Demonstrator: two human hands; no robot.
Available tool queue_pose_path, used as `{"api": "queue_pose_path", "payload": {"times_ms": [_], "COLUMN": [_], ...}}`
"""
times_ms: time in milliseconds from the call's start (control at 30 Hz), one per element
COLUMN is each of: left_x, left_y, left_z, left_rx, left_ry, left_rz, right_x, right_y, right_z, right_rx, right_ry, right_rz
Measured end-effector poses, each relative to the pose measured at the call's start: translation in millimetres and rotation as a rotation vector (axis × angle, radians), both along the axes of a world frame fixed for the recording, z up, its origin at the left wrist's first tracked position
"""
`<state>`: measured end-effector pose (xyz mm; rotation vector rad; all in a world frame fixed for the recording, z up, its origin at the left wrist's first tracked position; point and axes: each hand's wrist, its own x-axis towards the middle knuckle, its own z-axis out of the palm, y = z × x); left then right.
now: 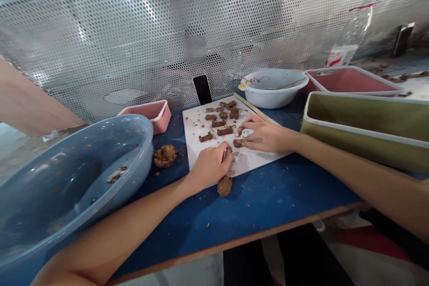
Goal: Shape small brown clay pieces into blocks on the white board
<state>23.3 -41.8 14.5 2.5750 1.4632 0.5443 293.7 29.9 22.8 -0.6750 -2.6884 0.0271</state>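
The small brown piece lies on the white sheet, at the fingertips of the right hand. That grip is partly open and touches the piece; whether it pinches it, I cannot tell. The left hand is curled, its hold hidden, above the rounded lump on the blue desk. The piece looks like clay, so I judge it light, soft and easily dented, perhaps slightly sticky; better take it by both sides, with flat fingertips and little pressure.
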Motion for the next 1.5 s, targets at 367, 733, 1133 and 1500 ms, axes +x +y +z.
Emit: {"api": "queue_pose_path", "payload": {"times_ms": [367, 733, 1133, 1500], "left_x": [-1.0, -1.5, 0.7, 0.3], "left_y": [0.0, 0.5, -0.6, -2.2], "left_z": [-1.2, -0.8, 2.8, 4.5], "left_rx": [-0.005, -0.007, -0.017, 0.007], "left_ry": [-0.021, -0.022, 0.003, -0.161], "left_rz": [-0.009, -0.008, 0.011, 0.017], "right_x": [3.1, -6.7, -7.9, -7.2], "right_y": [7.9, 7.6, 9.9, 9.5], "right_z": [-1.3, -5.2, -8.1, -7.5], "right_rx": [0.031, -0.151, -0.156, -0.164], "right_ry": [0.118, -0.016, 0.046, 0.003], "right_rz": [-0.113, -0.142, -0.162, -0.168]}}
